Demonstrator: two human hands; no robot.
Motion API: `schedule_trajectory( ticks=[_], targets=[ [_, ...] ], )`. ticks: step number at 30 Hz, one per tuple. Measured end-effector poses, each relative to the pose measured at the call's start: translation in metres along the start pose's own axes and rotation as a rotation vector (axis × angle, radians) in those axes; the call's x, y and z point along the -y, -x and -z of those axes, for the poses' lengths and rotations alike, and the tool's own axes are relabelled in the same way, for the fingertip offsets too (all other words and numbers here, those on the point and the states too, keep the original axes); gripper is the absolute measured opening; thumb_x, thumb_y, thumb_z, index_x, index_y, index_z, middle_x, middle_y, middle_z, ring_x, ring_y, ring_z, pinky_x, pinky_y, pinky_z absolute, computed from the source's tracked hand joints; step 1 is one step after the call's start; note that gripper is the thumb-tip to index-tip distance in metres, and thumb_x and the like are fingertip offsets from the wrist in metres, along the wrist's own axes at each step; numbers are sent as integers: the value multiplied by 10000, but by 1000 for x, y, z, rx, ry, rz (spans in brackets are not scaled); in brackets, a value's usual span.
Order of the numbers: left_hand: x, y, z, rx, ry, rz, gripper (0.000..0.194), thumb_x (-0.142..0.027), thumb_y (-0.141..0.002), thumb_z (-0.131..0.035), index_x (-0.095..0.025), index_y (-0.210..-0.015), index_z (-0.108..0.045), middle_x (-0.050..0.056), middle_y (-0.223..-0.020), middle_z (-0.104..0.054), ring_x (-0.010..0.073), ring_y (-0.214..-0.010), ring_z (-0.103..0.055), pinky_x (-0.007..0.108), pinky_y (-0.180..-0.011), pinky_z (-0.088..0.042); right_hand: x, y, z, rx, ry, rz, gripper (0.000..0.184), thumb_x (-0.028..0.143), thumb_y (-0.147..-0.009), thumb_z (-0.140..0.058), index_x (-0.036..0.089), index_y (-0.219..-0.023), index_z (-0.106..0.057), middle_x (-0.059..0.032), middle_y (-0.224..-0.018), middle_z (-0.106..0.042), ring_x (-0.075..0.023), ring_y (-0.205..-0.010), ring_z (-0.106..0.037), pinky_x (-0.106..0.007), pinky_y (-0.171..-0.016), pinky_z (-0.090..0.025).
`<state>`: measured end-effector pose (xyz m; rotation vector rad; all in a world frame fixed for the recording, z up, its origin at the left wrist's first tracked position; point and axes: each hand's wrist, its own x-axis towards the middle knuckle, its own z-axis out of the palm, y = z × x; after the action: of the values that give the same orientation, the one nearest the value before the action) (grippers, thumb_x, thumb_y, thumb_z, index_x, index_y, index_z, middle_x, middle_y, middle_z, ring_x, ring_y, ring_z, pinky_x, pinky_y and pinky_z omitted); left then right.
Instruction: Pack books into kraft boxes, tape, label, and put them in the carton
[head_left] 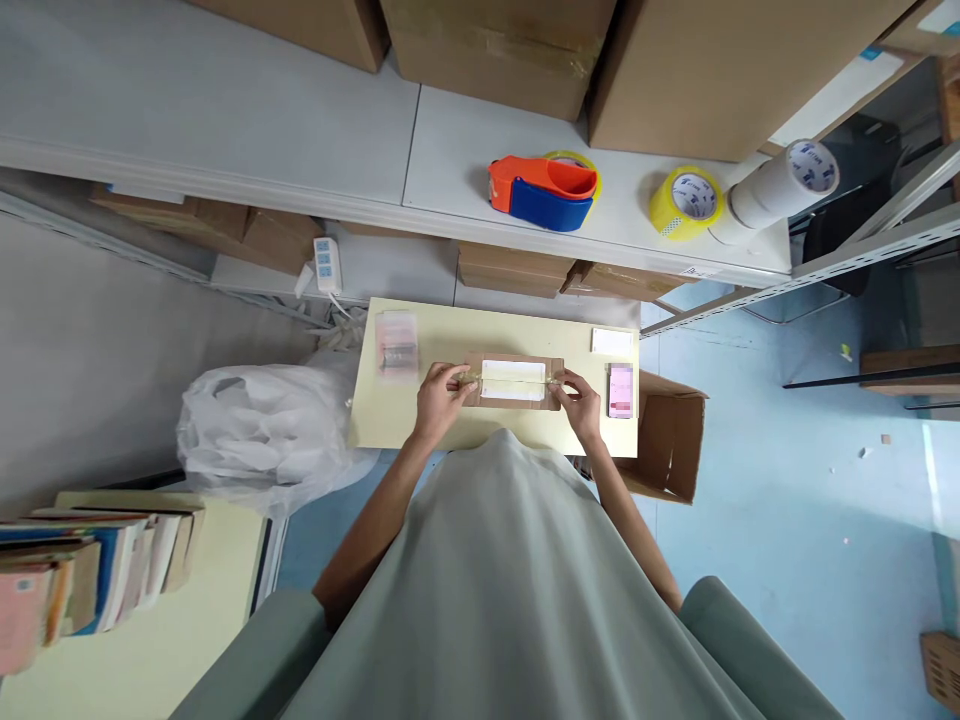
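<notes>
- The person I'm watching has a long, brown, rectangular cardboard box (514, 368) lying on the pale yellow counter (495, 324), directly between the two hands, its long side running from one to the other.
- The left hand (442, 398) is at the box's left end, fingers and thumb drawn close together over the edge there.
- The right hand (580, 405) is at the opposite end, narrowed in the same pinching way; from where I stand I cannot tell how much is cardboard and how much is tape under either set of fingertips.
- The middle of the box is uncovered between them, showing a white rectangular area crossed lengthwise by a thin yellowish line.
- Beyond the left hand, toward the counter's far left corner, lies a blurred, pale, pinkish stack (397, 346), apart from the box.
- Just beside the right hand lies a phone with a pink screen (621, 390), and past it a small white rectangular box (612, 342).
- Both forearms reach in over the near edge, flanking the grey-green cloth garment (510, 560).
</notes>
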<state>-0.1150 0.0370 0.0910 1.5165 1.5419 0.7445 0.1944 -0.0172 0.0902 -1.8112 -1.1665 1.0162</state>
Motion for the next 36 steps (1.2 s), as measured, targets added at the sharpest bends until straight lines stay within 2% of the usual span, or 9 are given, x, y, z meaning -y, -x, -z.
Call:
schedule_trajectory(
  ticks=[7, 15, 22, 29, 32, 36],
  targets=[
    [2, 1, 0, 10, -3, 2, 280, -354, -944, -757, -242, -1196, -804, 57, -1153, -657, 187, -866, -743, 382, -951, -664, 2, -1, 7, 49, -4, 4, 464, 697, -944, -734, 279, -1143, -780, -117, -1467, -741, -330, -1249, -746, -457, -933, -688],
    [-4, 2, -8, -59, -57, 32, 228, -332, -882, -811, -214, -1074, -773, 60, -1151, -688, 161, -762, -696, 363, -895, -630, 3, 4, 1, 1, -24, -5, 355, 598, -928, -740, 265, -1052, -737, -115, -1333, -773, -316, -1232, -738, -428, -879, -684],
    [-8, 0, -19, -99, -61, 119, 205, -286, -868, -789, -216, -1055, -745, 56, -1158, -680, 144, -724, -665, 359, -868, -612, 10, 6, -9, -73, 0, -18, 328, 547, -910, -717, 235, -1009, -701, -103, -1237, -793, -264, -1090, -747, -375, -803, -645],
    [-1, -3, -11, -51, 20, 91, 239, -359, -863, -785, -208, -1046, -750, 69, -1132, -695, 161, -746, -677, 397, -884, -634, 9, 9, 2, 40, -101, -12, 431, 631, -941, -736, 228, -1093, -743, -138, -1301, -771, -295, -1193, -742, -378, -800, -667],
    [2, -4, -4, -9, 70, 42, 242, -366, -856, -758, -207, -1039, -741, 88, -1144, -686, 205, -869, -719, 416, -922, -648, 12, 6, 14, 96, -55, 22, 501, 694, -925, -752, 226, -1101, -781, -154, -1372, -752, -309, -1251, -736, -426, -895, -686],
    [-12, -16, 12, -30, 53, -116, 194, -324, -885, -697, -229, -1048, -740, 123, -1226, -693, 300, -1266, -689, 472, -1080, -610, 41, -15, 40, 123, 57, 103, 575, 773, -920, -736, 233, -1099, -813, -160, -1389, -757, -325, -1265, -747, -503, -1004, -680]
  ],
)
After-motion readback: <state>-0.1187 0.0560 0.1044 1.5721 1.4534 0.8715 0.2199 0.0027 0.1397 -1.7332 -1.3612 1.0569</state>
